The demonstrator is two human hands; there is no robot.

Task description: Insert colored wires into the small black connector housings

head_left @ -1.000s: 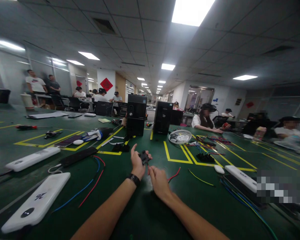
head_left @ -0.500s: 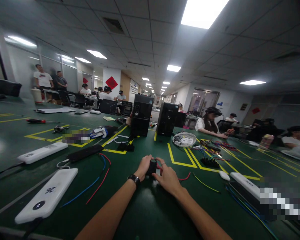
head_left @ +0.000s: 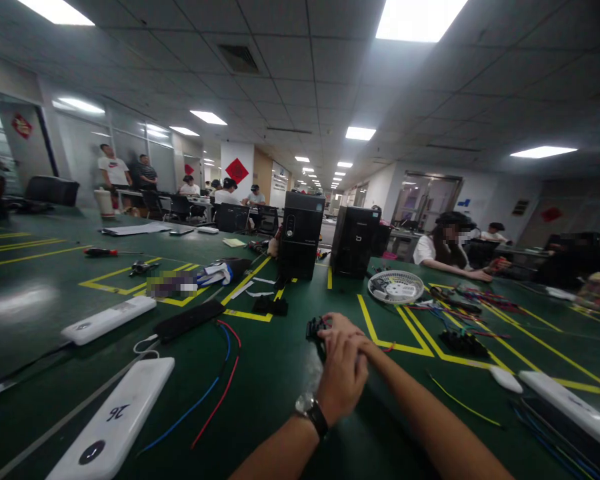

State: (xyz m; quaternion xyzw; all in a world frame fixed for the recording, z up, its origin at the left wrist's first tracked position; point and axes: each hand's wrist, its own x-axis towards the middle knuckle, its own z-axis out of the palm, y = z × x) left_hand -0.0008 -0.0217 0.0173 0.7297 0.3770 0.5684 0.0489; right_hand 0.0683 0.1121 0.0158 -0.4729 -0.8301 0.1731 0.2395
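Both my hands meet over the green table [head_left: 280, 400]. My right hand [head_left: 341, 329] is closed on a small black part [head_left: 313, 330] that sticks out to its left, just above the table. My left hand [head_left: 343, 377], with a black watch on the wrist, lies right behind it with fingers curled against the right hand. What the left fingers hold is hidden. A red wire [head_left: 387, 347] lies just right of the hands.
White power strips [head_left: 115, 417] [head_left: 109, 320] and red and blue wires [head_left: 215, 393] lie at left. Two black computer towers [head_left: 301, 235] [head_left: 354, 241] stand behind, with a white fan grille [head_left: 396, 287] and wire bundles at right. Another power strip [head_left: 570, 407] lies at right. People sit at the far side.
My hands came together on the black part and shifted right and closer. My left hand now lies behind the right. The view has swung left.
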